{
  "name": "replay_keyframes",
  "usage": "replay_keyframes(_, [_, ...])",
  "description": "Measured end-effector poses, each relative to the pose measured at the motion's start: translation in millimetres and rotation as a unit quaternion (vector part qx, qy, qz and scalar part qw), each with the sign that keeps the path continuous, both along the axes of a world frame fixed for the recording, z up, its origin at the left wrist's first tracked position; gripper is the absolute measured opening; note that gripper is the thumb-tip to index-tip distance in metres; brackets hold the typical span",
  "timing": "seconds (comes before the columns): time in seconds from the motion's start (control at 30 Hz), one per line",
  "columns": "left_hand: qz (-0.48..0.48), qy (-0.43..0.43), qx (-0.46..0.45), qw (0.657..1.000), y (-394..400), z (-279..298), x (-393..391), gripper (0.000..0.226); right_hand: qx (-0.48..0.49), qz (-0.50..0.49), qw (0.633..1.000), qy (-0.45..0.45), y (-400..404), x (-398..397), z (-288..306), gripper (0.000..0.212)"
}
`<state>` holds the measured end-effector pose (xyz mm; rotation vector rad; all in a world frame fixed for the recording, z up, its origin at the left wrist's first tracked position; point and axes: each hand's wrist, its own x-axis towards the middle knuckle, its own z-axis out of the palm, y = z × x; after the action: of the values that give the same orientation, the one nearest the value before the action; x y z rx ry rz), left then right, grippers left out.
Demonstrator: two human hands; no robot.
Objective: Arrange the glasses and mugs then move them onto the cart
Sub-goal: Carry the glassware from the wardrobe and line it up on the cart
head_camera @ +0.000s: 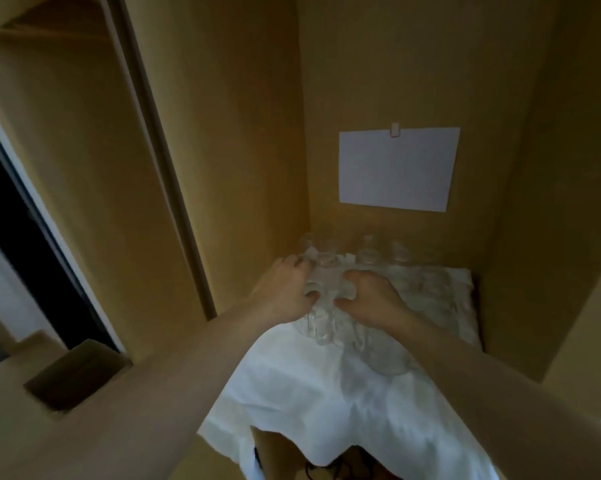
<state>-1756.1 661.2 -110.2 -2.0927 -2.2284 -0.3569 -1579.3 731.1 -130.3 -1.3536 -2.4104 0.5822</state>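
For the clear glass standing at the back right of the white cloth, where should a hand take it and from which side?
Grip the back-right glass round its side wall, coming from the front right. It stands upright on the white cloth; other glasses crowd its left, the wooden wall is close behind, and both hands are busy further left.

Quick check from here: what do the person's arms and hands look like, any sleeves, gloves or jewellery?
Both forearms are bare as far as the frame shows, with no sleeves in view. The left hand and right hand wear no gloves. No watch, bracelet or rings can be made out, though the picture is blurry.
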Motion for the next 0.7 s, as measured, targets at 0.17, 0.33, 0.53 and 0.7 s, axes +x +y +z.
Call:
replay_keyframes(0.17, [-0.068,-0.046,0.004,0.997,61.5,8.1,-34.2,0.06,-0.003,-0.065,0.998,0.008,30.9,-12.9,11.1,0.058])
replay_keyframes(0.33, [-0.127,-0.07,-0.018,0.989,104.6,-1.7,-50.8,0.06,-0.011,-0.124,0.992,0.003,52.4,-21.0,11.1,0.056])
replay_keyframes(0.53, [-0.164,-0.039,-0.025,0.985,149.8,-13.7,-52.1,0.055,-0.022,-0.189,0.981,-0.024,73.6,-15.0,1.4,0.062])
replay_keyframes(0.7, [-0.197,-0.064,-0.04,0.978,184.5,-21.6,-46.3,0.057,-0.007,-0.202,0.979,-0.027,108.3,-9.3,-0.7,0.053])
